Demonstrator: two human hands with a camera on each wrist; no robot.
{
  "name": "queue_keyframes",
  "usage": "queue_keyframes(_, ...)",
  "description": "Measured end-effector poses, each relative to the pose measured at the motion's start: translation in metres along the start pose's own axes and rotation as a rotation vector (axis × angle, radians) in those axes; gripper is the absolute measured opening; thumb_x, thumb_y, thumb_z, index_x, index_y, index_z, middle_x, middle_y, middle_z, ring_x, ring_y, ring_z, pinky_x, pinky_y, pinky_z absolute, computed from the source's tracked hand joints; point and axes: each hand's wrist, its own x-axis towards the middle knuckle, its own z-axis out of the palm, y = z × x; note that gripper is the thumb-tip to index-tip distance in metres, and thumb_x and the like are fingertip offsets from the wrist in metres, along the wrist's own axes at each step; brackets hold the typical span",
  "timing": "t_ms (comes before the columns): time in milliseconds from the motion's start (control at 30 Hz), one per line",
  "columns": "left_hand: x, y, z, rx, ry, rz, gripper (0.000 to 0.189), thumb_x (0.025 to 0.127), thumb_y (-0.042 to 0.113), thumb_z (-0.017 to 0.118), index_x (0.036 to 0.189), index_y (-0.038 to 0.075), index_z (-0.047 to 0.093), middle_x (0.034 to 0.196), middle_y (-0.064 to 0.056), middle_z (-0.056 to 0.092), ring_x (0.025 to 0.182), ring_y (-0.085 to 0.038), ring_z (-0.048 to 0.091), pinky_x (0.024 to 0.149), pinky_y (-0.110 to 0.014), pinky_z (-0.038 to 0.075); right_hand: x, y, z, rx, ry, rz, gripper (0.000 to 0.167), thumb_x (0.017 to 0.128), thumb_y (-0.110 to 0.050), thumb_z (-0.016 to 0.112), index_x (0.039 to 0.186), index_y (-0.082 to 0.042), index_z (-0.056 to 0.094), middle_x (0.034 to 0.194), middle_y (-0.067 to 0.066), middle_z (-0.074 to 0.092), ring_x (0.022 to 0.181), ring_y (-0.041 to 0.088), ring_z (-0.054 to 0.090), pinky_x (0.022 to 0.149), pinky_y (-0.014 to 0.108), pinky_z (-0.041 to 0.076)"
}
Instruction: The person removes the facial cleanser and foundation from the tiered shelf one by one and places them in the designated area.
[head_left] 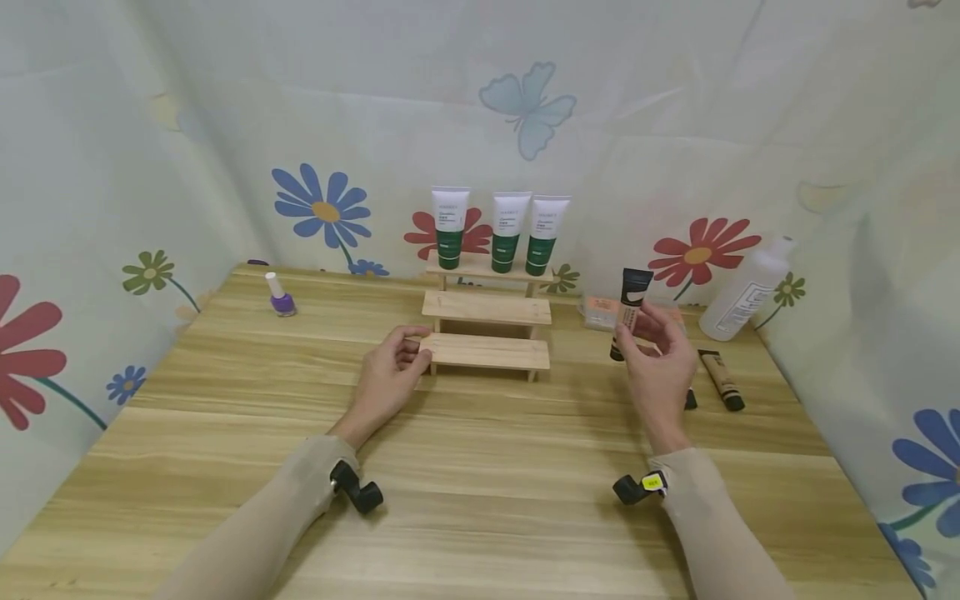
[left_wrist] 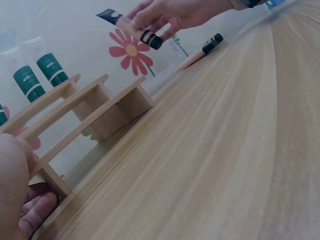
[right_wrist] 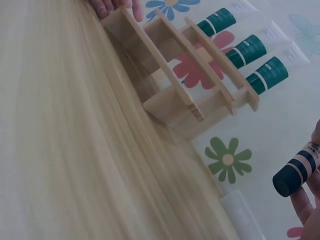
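A three-step wooden display stand [head_left: 487, 308] stands on the table. My left hand [head_left: 390, 371] holds the left end of its lowest step, thumb and fingers at the edge. To the right of the stand, my right hand [head_left: 660, 354] pinches a beige cosmetic tube [head_left: 630, 310] with black ends, lifted above the table, black cap down. Three white-and-green squeeze tubes [head_left: 508, 233] stand on the top step, two close together at the right and one at the left. Another beige tube [head_left: 722, 381] lies at the right, and a black cap [head_left: 691, 400] shows partly behind my right hand.
A white bottle [head_left: 746, 292] leans at the back right against the flowered curtain [head_left: 600, 167]. Near it, partly hidden by my right hand, lies a clear flat pack [head_left: 598, 312]. A purple nail polish bottle [head_left: 281, 296] stands at the back left.
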Motion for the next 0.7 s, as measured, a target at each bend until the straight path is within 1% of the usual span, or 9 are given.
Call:
queue_keyframes(233,0.001,0.0,-0.001,0.007,0.002,0.006,0.03,0.111,0.019,0.069,0.141,0.016,0.069,0.111,-0.008,0.076,0.095,-0.02,0.075,0.083,-0.023,0.061,-0.002,0.012,-0.009,-0.05,0.003,0.053,0.04,0.1,-0.013,0.086,0.139,-0.013,0.077,0.114,0.01,0.076,0.1,0.011,0.072,0.081,0.015,0.059)
queue_keyframes(367,0.0,0.0,-0.001,0.007,0.005,0.004,0.03,0.111,0.02,0.069,0.141,0.016,0.069,0.11,-0.008,0.076,0.095,-0.02,0.075,0.082,-0.023,0.061,-0.004,0.015,-0.012,-0.082,0.0,0.07,0.04,0.1,-0.015,0.086,0.139,-0.014,0.078,0.114,0.012,0.075,0.098,0.011,0.072,0.077,0.013,0.058)
queue_keyframes(500,0.0,0.0,-0.001,0.008,0.005,0.0,0.03,0.111,0.02,0.069,0.141,0.016,0.069,0.11,-0.008,0.077,0.095,-0.02,0.075,0.083,-0.023,0.061,-0.005,0.018,-0.014,-0.074,-0.007,0.084,0.041,0.098,-0.008,0.086,0.137,-0.006,0.077,0.115,0.018,0.076,0.091,0.008,0.071,0.073,0.011,0.057)
queue_keyframes(600,0.0,0.0,-0.001,0.011,0.003,-0.001,0.03,0.111,0.02,0.07,0.141,0.017,0.069,0.111,-0.008,0.077,0.096,-0.02,0.075,0.083,-0.023,0.061,-0.006,0.022,-0.015,-0.084,-0.021,0.08,0.041,0.096,-0.001,0.084,0.137,0.001,0.075,0.117,0.023,0.076,0.088,0.006,0.07,0.073,0.009,0.056)
queue_keyframes(700,0.0,0.001,-0.001,0.011,-0.001,0.0,0.031,0.111,0.021,0.069,0.142,0.017,0.069,0.111,-0.008,0.077,0.097,-0.02,0.075,0.084,-0.024,0.061,-0.007,0.025,-0.016,-0.108,-0.044,0.084,0.042,0.097,-0.002,0.084,0.138,0.001,0.075,0.118,0.025,0.076,0.088,0.004,0.07,0.073,0.008,0.056)
